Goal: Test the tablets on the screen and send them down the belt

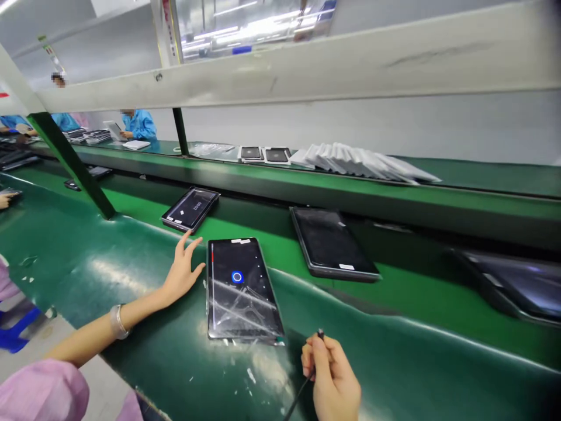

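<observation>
A tablet with a clear film over its screen lies face up on the green work surface in front of me. Its screen is lit and shows a blue and white round icon. Just left of it is my left hand, fingers spread and holding nothing, the fingertips close to the tablet's upper left edge. Below the tablet's lower right corner, my right hand pinches a black cable near its plug, which points upward, apart from the tablet.
On the green belt behind lie a tablet with a lit screen, a dark tablet and another tablet at far right. White sleeves lie fanned on the back shelf. A green post rises at left; co-workers sit beyond.
</observation>
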A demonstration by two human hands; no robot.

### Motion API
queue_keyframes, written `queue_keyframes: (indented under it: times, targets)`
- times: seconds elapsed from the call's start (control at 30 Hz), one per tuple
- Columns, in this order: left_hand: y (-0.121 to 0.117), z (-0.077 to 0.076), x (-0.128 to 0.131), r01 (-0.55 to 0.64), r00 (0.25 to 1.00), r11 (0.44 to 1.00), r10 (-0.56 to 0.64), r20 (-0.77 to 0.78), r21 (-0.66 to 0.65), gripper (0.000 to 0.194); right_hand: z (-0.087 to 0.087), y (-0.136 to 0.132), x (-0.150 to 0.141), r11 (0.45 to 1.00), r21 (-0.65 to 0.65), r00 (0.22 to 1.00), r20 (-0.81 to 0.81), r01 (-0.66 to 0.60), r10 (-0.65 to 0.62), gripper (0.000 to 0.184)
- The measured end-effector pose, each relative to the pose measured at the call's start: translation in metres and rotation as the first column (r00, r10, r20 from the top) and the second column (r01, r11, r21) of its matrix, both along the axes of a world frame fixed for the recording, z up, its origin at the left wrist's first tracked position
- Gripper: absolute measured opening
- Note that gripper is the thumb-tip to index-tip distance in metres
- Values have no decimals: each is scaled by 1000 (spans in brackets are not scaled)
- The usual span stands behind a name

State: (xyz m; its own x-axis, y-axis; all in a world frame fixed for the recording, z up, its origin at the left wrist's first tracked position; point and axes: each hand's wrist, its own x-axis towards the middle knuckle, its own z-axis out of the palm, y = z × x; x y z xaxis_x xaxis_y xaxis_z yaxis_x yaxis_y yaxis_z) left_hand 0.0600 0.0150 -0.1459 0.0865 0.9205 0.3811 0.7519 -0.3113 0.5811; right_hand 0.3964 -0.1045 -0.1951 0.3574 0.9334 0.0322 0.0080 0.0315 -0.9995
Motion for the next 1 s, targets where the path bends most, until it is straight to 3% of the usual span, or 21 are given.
queue_keyframes:
  times: [0.07,0.13,0.2,0.27,0.37,0.5,0.6,0.67,0.77,0.87,0.93,1.0]
  targets:
    - [-22,-12,29,-33,981,999,39,190,-36,81,1,1,4,993,36,993,-46,112,-110,46]
    - [-58,-29,49,108,956,984,-63,286,-144,93,5,3,7,984,41,983,-77,171,-168,48]
    - [-88,-47,60,243,956,965,-221,193,-99,126,8,4,9,985,26,982,-83,173,-171,52]
    - [-97,-59,65,264,963,964,-265,49,36,117,12,4,8,989,12,987,-65,147,-146,54]
    - [-65,-61,73,253,967,962,-253,-12,99,107,14,4,7,992,14,992,-21,124,-124,55]
    - [17,-46,95,281,960,956,-281,-13,80,102,15,5,8,997,13,997,6,81,-81,53]
    - [69,-39,113,203,976,971,-190,-107,125,89,14,5,10,999,8,999,11,43,-43,52]
    - [88,-38,117,124,983,977,-97,-156,173,81,13,5,12,1000,1,1000,12,20,-20,52]
    - [95,-47,100,48,972,965,14,-234,259,76,13,3,13,1000,-11,1000,17,0,0,51]
    - [91,-59,52,-136,939,945,219,-264,297,75,16,3,14,1000,-22,1000,21,-6,6,52]
    - [87,-63,12,-313,915,922,357,-191,226,72,17,5,14,1000,-26,1000,18,-2,2,54]
    - [80,-63,-24,-407,907,907,415,-73,105,72,18,6,14,1000,-28,1000,13,-6,6,55]
